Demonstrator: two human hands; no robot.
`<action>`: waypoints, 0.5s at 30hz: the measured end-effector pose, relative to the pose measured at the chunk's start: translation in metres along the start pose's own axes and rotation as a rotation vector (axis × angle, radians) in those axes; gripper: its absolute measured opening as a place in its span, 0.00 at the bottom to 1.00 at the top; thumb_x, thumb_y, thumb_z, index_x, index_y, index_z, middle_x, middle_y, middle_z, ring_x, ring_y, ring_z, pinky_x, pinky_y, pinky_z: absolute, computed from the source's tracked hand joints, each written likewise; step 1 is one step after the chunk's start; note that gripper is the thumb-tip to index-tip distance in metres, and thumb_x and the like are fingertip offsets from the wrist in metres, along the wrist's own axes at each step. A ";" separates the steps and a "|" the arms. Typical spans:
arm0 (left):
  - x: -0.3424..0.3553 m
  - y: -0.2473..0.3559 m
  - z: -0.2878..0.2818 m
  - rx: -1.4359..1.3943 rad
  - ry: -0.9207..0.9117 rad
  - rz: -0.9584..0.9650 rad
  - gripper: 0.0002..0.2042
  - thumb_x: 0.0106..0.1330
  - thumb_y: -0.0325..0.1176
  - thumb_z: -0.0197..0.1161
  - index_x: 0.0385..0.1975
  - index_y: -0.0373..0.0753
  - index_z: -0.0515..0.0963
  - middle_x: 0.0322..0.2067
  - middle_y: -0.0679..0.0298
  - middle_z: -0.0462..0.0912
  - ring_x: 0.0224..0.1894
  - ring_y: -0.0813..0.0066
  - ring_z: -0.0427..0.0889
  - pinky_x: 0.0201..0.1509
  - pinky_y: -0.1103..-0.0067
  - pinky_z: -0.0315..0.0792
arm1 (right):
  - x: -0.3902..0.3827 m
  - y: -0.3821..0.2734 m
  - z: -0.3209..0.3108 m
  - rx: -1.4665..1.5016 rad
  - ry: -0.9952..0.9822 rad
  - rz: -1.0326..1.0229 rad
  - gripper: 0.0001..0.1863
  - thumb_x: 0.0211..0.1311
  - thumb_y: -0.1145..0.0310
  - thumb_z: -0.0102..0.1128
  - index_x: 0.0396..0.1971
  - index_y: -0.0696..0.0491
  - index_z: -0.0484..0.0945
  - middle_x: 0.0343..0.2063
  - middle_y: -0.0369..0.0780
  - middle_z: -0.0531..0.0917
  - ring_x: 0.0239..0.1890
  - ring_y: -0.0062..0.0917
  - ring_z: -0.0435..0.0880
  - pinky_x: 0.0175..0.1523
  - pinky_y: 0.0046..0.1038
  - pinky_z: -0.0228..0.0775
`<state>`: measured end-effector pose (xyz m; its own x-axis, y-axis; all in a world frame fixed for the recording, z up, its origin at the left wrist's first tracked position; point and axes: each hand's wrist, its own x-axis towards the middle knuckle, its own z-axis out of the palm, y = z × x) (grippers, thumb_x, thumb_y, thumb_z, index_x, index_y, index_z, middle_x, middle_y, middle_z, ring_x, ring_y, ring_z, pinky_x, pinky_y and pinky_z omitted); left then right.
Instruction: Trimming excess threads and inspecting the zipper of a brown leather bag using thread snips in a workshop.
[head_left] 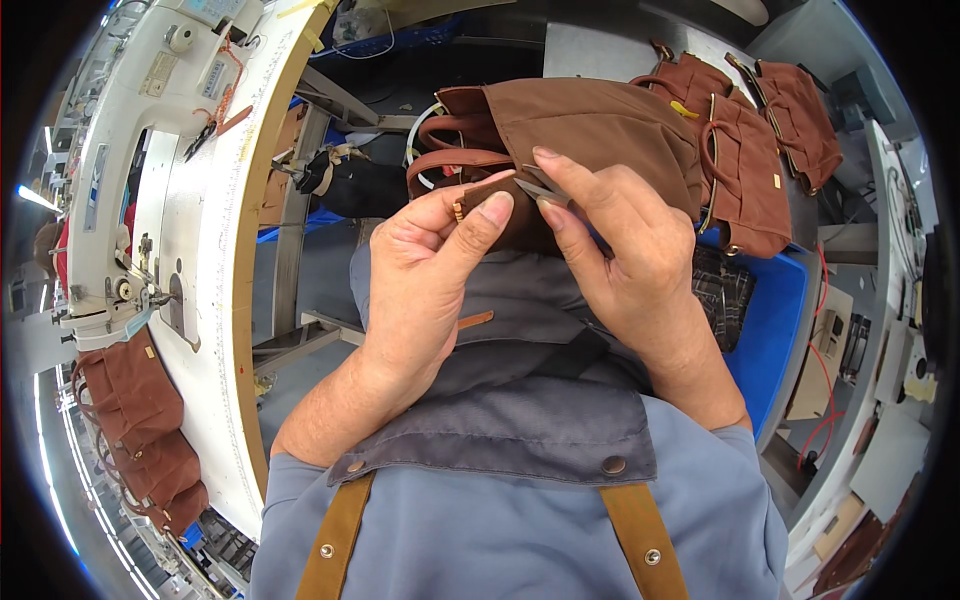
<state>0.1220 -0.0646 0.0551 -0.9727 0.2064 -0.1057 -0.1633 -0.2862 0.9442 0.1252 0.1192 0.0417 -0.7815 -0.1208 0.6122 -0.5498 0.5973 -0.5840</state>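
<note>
A large brown bag (600, 130) with reddish-brown handles (455, 160) lies across my lap. My left hand (430, 245) is closed, thumb and forefinger pinching a narrow brown edge of the bag; a small gold-coloured bit shows beside those fingers. My right hand (630, 225) is closed around small metal thread snips (541, 190). Their pointed blades reach left, close to my left thumb tip and the pinched edge. The grip of the snips is mostly hidden by my right fingers. Any thread at the tips is too small to make out.
On the left a white sewing machine (110, 180) stands on a white table (225, 300), with scissors (200, 140) on it. Reddish-brown bags (130, 385) rest at its far side. More bags (745, 165) lie at right, above a blue bin (775, 330).
</note>
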 end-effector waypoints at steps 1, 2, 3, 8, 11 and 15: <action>0.000 -0.001 0.000 0.000 0.000 0.001 0.14 0.72 0.31 0.66 0.52 0.31 0.82 0.45 0.61 0.88 0.47 0.82 0.83 0.56 0.82 0.75 | -0.001 -0.001 0.001 -0.010 0.005 -0.009 0.22 0.57 0.77 0.70 0.54 0.54 0.83 0.25 0.39 0.81 0.23 0.24 0.81 0.27 0.25 0.71; 0.000 -0.001 -0.001 0.017 0.003 0.003 0.14 0.72 0.31 0.66 0.52 0.32 0.82 0.45 0.62 0.88 0.47 0.82 0.83 0.56 0.83 0.75 | -0.002 -0.001 0.002 -0.019 0.011 -0.017 0.22 0.57 0.78 0.70 0.54 0.54 0.83 0.25 0.39 0.81 0.23 0.24 0.81 0.27 0.26 0.72; 0.000 -0.001 -0.001 0.034 0.007 0.005 0.14 0.72 0.30 0.66 0.52 0.32 0.82 0.45 0.62 0.88 0.47 0.83 0.83 0.55 0.83 0.74 | -0.002 0.000 0.003 -0.020 0.011 -0.017 0.22 0.57 0.78 0.70 0.54 0.54 0.83 0.25 0.39 0.81 0.23 0.24 0.81 0.27 0.26 0.72; 0.001 0.002 0.003 0.013 0.016 -0.013 0.14 0.72 0.31 0.66 0.52 0.32 0.82 0.44 0.63 0.87 0.46 0.84 0.82 0.55 0.84 0.73 | 0.000 0.005 0.001 0.014 -0.010 -0.081 0.22 0.58 0.78 0.70 0.54 0.55 0.83 0.25 0.39 0.81 0.22 0.23 0.80 0.27 0.25 0.72; 0.003 0.001 -0.001 0.005 0.023 -0.017 0.14 0.72 0.32 0.65 0.53 0.33 0.82 0.45 0.64 0.87 0.46 0.84 0.82 0.56 0.83 0.73 | 0.002 0.007 -0.003 0.082 0.016 0.043 0.21 0.58 0.78 0.70 0.53 0.56 0.83 0.24 0.38 0.80 0.22 0.21 0.78 0.28 0.23 0.70; 0.006 0.001 -0.001 -0.043 0.009 -0.083 0.15 0.72 0.35 0.66 0.54 0.33 0.81 0.45 0.65 0.87 0.47 0.83 0.82 0.56 0.83 0.73 | 0.002 0.007 -0.007 0.071 -0.008 0.027 0.21 0.57 0.77 0.71 0.52 0.56 0.84 0.24 0.37 0.79 0.23 0.20 0.76 0.28 0.22 0.67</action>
<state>0.1159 -0.0648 0.0547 -0.9571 0.2222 -0.1858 -0.2498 -0.3087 0.9178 0.1221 0.1282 0.0425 -0.7986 -0.1113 0.5915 -0.5476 0.5424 -0.6371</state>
